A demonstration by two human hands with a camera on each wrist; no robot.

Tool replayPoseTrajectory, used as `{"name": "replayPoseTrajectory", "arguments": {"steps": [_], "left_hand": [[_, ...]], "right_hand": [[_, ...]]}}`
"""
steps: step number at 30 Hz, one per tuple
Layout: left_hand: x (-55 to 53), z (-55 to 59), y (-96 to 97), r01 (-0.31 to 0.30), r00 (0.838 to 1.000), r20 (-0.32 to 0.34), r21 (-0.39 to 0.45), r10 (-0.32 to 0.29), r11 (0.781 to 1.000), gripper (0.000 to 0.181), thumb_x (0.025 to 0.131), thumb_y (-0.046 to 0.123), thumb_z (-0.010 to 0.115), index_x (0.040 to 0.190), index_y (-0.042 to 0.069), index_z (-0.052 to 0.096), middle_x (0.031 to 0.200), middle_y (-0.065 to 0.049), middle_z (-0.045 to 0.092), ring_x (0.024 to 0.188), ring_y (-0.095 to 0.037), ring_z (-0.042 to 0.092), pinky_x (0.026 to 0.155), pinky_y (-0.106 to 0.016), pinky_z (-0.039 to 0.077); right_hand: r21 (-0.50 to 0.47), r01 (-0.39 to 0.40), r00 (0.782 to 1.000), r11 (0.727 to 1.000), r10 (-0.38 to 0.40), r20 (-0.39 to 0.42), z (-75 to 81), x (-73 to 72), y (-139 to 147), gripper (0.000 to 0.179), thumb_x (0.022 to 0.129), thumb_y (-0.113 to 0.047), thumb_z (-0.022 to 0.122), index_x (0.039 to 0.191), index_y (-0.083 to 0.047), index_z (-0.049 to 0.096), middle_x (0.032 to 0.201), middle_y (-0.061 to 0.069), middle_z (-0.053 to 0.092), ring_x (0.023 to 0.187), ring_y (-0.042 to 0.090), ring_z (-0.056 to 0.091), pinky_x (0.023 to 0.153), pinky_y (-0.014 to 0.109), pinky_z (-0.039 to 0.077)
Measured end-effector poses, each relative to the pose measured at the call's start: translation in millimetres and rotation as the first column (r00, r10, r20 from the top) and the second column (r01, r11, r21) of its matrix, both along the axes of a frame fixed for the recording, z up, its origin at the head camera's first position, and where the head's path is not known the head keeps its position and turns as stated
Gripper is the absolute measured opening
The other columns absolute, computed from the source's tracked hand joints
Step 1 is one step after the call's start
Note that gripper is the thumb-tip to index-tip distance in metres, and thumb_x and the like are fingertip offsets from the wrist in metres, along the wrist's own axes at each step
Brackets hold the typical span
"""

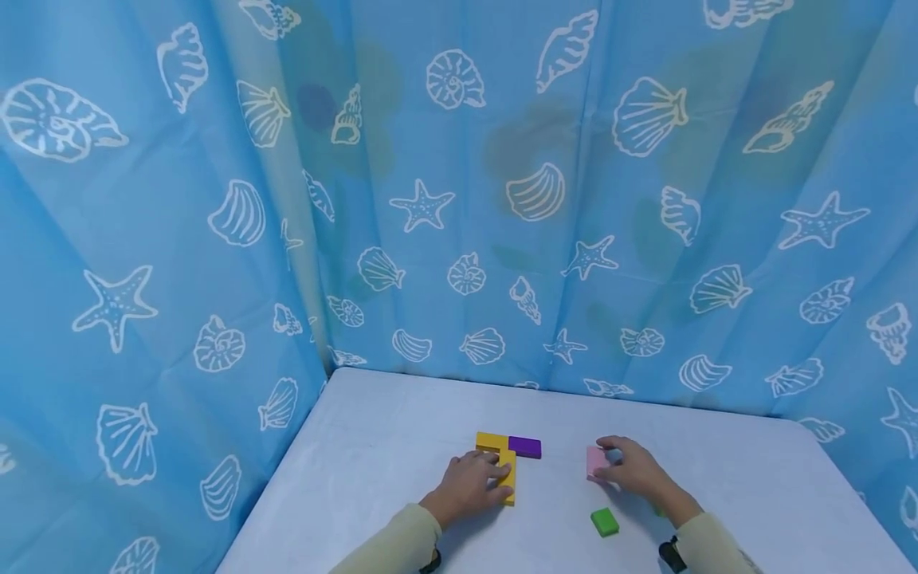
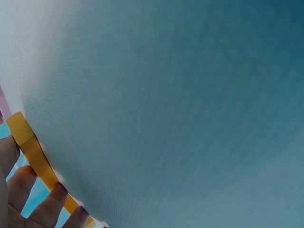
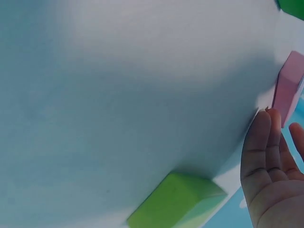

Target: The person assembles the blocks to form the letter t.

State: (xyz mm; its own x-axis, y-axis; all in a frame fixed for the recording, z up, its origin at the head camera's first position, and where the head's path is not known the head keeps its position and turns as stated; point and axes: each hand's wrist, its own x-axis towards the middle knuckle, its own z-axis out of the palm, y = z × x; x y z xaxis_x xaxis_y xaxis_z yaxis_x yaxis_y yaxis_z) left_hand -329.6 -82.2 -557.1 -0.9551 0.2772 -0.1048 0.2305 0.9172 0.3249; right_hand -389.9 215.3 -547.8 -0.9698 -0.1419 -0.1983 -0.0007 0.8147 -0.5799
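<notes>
My left hand lies over an upright yellow block, its spread fingertips touching the block. In the left wrist view, fingers line the side of a yellow block. A second yellow block lies crosswise at the far end, with a purple block end to end on its right. On the right, a pink block is at the fingertips of my right hand, thumb and forefinger spread apart beside it. The right wrist view shows mostly straight fingers near the pink block.
A green block lies nearer me, between the two hands. Another green piece is mostly hidden by my right wrist. Everything lies on a white tabletop. A blue seashell-print curtain closes off the back and left side.
</notes>
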Motion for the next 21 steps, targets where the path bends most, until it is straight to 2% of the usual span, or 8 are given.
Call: {"name": "replayPoseTrajectory", "arguments": {"steps": [5, 10, 14, 21], "left_hand": [[2.1, 5.2, -3.2, 0.004, 1.0, -0.016, -0.007, -0.004, 1.0, 0.048, 0.091, 0.053, 0.064, 0.134, 0.032, 0.061, 0.141, 0.003, 0.058, 0.134, -0.025, 0.05, 0.106, -0.059, 0.042], [2.6, 3.5, -4.2, 0.013, 1.0, -0.014, -0.009, -0.013, 1.0, 0.048, 0.092, 0.053, 0.063, 0.134, 0.032, 0.061, 0.142, 0.002, 0.058, 0.134, -0.026, 0.05, 0.106, -0.058, 0.043], [1.0, 1.4, -2.8, 0.014, 1.0, 0.011, -0.003, -0.014, 1.0, 0.048, 0.092, 0.054, 0.062, 0.134, 0.033, 0.061, 0.143, 0.003, 0.057, 0.135, -0.027, 0.049, 0.107, -0.06, 0.041], [-0.9, -0.7, -2.4, 0.006, 1.0, 0.005, -0.005, -0.006, 1.0, 0.049, 0.092, 0.055, 0.062, 0.136, 0.034, 0.059, 0.144, 0.003, 0.056, 0.136, -0.027, 0.048, 0.107, -0.061, 0.04]], "right_hand": [[-0.021, -0.006, 1.0, 1.0, 0.006, -0.019, -2.5, -2.0, 0.7, 0.056, 0.086, -0.02, 0.076, 0.135, -0.001, 0.056, 0.135, 0.025, 0.056, 0.119, 0.043, 0.056, 0.096, 0.054, 0.051], [-0.009, -0.001, 1.0, 1.0, 0.001, -0.024, -9.6, -9.0, -0.3, 0.053, 0.085, -0.018, 0.077, 0.132, -0.002, 0.058, 0.133, 0.023, 0.058, 0.117, 0.04, 0.057, 0.095, 0.052, 0.052], [0.012, 0.009, 1.0, 1.0, -0.009, -0.026, -9.9, -11.7, -2.0, 0.054, 0.087, -0.019, 0.075, 0.134, -0.001, 0.057, 0.135, 0.025, 0.056, 0.121, 0.043, 0.054, 0.098, 0.056, 0.049], [0.025, 0.027, 0.997, 0.999, -0.025, -0.072, -3.6, -16.7, -13.2, 0.051, 0.09, -0.017, 0.072, 0.134, 0.003, 0.055, 0.137, 0.028, 0.053, 0.131, 0.048, 0.044, 0.106, 0.062, 0.041]]}}
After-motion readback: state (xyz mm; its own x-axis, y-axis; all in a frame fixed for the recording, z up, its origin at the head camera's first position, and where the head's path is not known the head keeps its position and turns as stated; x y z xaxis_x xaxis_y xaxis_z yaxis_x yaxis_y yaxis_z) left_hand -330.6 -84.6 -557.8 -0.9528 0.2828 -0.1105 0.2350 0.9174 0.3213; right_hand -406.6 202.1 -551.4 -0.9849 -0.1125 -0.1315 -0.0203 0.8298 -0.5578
